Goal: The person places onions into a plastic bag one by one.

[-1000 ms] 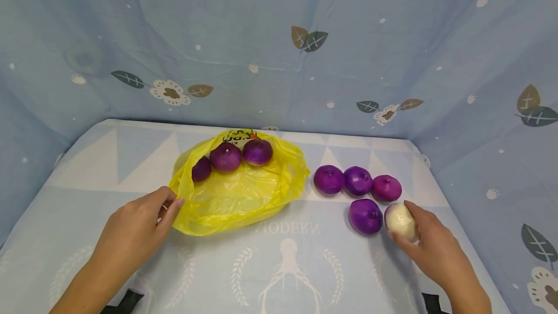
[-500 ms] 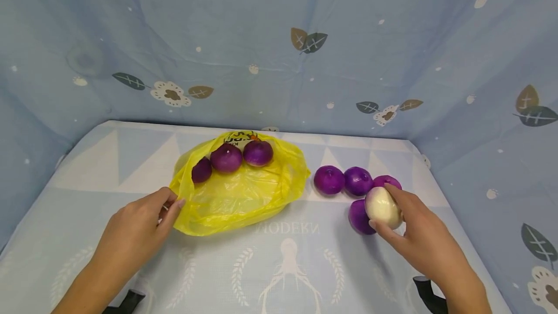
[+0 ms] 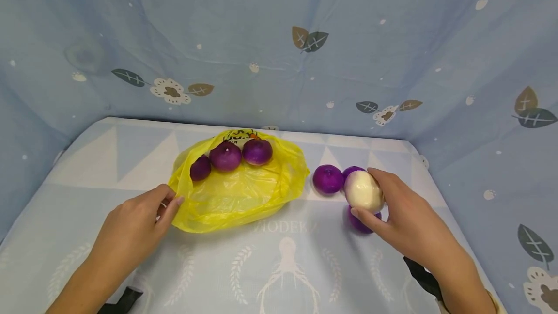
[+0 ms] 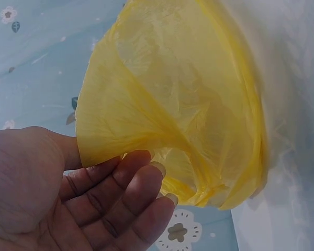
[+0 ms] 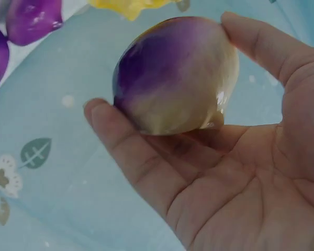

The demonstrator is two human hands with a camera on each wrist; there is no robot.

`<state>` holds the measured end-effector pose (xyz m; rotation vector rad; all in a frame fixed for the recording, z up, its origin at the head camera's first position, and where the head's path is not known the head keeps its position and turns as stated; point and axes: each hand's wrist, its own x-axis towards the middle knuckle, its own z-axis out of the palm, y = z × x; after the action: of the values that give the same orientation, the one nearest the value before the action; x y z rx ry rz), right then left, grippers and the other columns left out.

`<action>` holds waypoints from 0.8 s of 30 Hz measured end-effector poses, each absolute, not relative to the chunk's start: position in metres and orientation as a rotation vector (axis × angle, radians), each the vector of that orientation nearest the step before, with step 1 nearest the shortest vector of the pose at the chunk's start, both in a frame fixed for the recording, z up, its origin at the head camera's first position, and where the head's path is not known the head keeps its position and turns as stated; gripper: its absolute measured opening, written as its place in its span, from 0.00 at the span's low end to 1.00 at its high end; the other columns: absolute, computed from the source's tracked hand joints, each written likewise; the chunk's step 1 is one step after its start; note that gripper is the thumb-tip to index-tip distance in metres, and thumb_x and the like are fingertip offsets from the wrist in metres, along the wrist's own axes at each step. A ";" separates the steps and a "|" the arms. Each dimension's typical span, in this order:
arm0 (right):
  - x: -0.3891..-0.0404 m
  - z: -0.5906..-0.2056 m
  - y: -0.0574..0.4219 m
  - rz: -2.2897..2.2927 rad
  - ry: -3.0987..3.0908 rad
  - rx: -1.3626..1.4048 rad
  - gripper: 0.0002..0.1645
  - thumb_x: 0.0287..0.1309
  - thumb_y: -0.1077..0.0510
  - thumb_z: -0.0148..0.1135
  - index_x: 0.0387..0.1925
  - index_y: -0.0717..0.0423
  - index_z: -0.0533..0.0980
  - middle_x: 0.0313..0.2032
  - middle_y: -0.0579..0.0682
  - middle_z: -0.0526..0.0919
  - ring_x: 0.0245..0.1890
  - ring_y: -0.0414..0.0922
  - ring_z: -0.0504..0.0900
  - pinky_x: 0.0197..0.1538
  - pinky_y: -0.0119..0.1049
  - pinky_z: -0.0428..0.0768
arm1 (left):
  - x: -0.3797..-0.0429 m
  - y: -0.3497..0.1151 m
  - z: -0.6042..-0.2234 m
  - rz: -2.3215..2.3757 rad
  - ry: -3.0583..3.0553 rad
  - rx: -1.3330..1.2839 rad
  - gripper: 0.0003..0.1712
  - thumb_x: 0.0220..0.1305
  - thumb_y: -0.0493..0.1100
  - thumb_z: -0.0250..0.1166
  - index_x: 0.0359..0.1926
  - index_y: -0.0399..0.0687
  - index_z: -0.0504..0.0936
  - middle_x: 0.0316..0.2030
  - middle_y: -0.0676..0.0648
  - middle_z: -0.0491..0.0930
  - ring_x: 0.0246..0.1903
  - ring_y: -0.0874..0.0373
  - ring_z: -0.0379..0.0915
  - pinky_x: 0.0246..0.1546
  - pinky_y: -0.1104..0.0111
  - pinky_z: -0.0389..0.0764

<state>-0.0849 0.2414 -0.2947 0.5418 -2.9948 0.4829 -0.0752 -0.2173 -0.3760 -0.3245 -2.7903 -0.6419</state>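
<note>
My left hand (image 3: pixel 135 222) pinches the left rim of a yellow plastic bag (image 3: pixel 244 197) between thumb and fingers. The bag lies with its mouth facing me, and three purple onions (image 3: pixel 225 156) sit inside toward its back. In my right hand (image 3: pixel 414 219) is a shiny onion (image 3: pixel 364 192), white on one side and purple on the other, as the right wrist view shows. My thumb and fingers grip it by its sides, over the other loose onions. One purple onion (image 3: pixel 328 179) lies right of the bag; two more are partly covered by the held one.
A pale patterned cloth (image 3: pixel 209 270) covers the table. Behind it and at the sides hangs a blue curtain (image 3: pixel 261 38) with leaf and flower prints. Black straps (image 3: pixel 423 277) show near both wrists.
My right hand has lifted the white-and-purple onion and carried it left, over the other onions, hiding one of them. The left hand keeps its hold on the bag rim.
</note>
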 end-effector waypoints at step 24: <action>-0.119 -0.268 0.160 0.368 -2.910 1.031 0.44 0.59 0.42 0.78 0.69 0.54 0.68 0.62 0.53 0.77 0.43 0.44 0.84 0.43 0.40 0.85 | -0.076 -0.215 -0.375 -0.620 -2.778 -0.320 0.11 0.71 0.42 0.70 0.35 0.52 0.75 0.21 0.59 0.63 0.19 0.63 0.57 0.20 0.67 0.60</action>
<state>-0.1186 0.1595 -0.2680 1.0307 -2.9104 0.3680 -0.0757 -0.2150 -0.3755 -0.3202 -2.7783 -0.6199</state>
